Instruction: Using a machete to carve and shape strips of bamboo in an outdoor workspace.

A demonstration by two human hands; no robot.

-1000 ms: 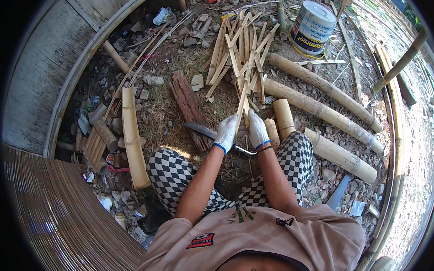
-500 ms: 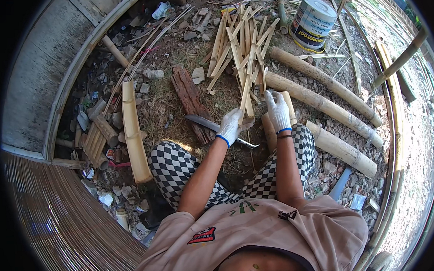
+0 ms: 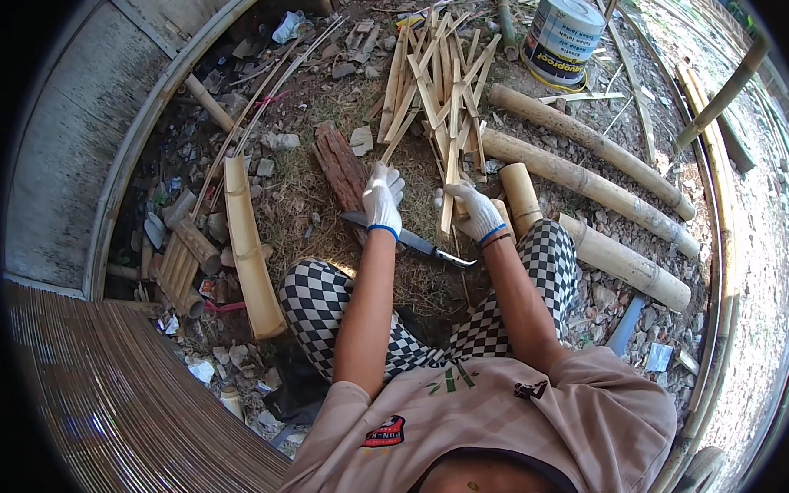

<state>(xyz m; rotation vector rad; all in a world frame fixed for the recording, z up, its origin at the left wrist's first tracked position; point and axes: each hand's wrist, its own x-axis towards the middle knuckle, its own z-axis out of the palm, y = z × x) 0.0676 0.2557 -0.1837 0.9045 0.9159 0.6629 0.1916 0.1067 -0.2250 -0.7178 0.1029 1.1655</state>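
Observation:
My left hand (image 3: 382, 199), in a white knitted glove with a blue cuff, hovers above a long curved knife (image 3: 425, 247) and beside a reddish-brown slab of wood (image 3: 338, 161). Its fingers are slightly bent and apart, with nothing visible in them. The near end of that hand hides part of the knife. My right hand (image 3: 478, 212), gloved the same way, is closed around the near end of a split bamboo strip (image 3: 448, 217). That strip reaches away toward a heap of pale bamboo strips (image 3: 436, 75) in front of me.
Thick bamboo poles (image 3: 592, 174) lie to the right, with a short bamboo piece (image 3: 520, 194) by my right knee. A halved bamboo length (image 3: 251, 251) lies left. A white-and-dark bucket (image 3: 565, 36) stands far right. A blue blade-like piece (image 3: 625, 324) rests among rubble.
My left hand has let go of the bamboo strip and moved left and slightly away from me. My right hand has moved left and nearer, onto the strip.

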